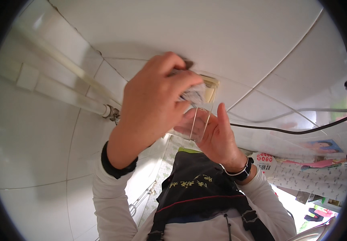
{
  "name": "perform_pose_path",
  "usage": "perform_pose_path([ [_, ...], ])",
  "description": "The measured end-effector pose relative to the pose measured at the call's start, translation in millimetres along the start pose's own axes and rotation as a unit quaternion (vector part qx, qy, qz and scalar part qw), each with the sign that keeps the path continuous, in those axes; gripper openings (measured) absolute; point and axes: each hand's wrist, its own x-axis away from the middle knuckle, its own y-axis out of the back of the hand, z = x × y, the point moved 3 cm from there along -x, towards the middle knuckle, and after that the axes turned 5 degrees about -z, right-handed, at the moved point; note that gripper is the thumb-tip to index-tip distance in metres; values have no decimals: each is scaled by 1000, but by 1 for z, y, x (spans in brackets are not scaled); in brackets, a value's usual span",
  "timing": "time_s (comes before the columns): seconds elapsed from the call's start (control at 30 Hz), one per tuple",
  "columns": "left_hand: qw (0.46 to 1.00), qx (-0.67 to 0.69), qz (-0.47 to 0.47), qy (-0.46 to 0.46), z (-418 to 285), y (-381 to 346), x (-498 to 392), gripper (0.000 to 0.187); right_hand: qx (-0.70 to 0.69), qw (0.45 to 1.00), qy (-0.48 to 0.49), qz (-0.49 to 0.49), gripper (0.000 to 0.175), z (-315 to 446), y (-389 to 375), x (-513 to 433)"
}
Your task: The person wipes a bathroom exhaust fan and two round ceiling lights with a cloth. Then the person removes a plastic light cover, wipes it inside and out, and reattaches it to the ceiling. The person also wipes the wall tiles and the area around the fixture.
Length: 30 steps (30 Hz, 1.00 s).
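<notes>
My left hand (158, 93) grips a crumpled pale grey cloth (194, 94) beside the wall, its back turned towards me. The fingers are slightly blurred. Under the cloth a clear plastic cover (200, 123) stands out from a yellowed switch or socket plate (211, 87) on the white tiled wall. My right hand (217, 135) supports the cover from below with its palm up; its fingers show through the clear plastic and its thumb points away to the side. Part of the plate is hidden by my left hand and the cloth.
White pipes (68, 90) run along the left wall to a metal valve (111, 113). A black cable (291, 131) crosses the tiles at right. A black apron (203, 186) covers my front. Several small items and a patterned sheet (312, 177) lie at lower right.
</notes>
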Motion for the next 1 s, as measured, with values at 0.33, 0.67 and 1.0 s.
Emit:
perform_pose_path([
  [0.33, 984, 62, 164, 9, -35, -1, 99, 23, 52, 997, -3, -51, 70, 7, 3, -1],
  [0.67, 729, 404, 85, 546, 45, -59, 260, 44, 155, 984, 89, -5, 51, -4, 8, 8],
  [1.0, 701, 580, 43, 414, 49, -124, 236, 44, 565, 813, 118, -79, 55, -46, 49, 40],
])
